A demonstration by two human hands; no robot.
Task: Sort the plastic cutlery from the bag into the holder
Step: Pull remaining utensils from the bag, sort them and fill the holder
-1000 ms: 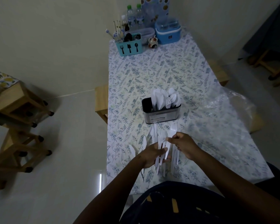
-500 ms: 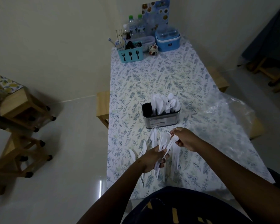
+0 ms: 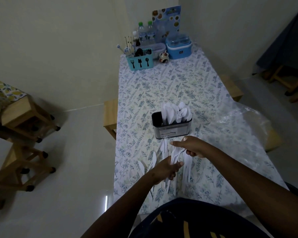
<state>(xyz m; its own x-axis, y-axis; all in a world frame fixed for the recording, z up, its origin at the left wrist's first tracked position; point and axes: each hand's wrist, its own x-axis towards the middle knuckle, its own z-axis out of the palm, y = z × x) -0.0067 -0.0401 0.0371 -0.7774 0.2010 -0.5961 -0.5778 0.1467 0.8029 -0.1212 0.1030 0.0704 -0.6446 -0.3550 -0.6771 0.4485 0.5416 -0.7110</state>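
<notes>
Gripping a bundle of white plastic cutlery (image 3: 174, 157), your left hand (image 3: 165, 170) has its fingers and thumb curled round the handles, just on your side of the holder (image 3: 173, 130). Your right hand (image 3: 192, 148) sits closer to the holder. Its index finger is stretched out, and its other fingers are curled onto the top end of that same bundle; you cannot tell how many pieces it pinches. More loose cutlery (image 3: 186, 170) lies flat on the floral tablecloth (image 3: 162, 86) between you and the holder, some of it under your hands. In the holder, sorted white pieces (image 3: 176, 112) stand upright in its middle and right parts. Right of the holder, the clear plastic bag (image 3: 244, 122) lies crumpled at the table's edge. Well beyond the holder, at the far end, stand a teal cutlery caddy (image 3: 139, 62), a blue container (image 3: 178, 48) and water bottles (image 3: 145, 34).
</notes>
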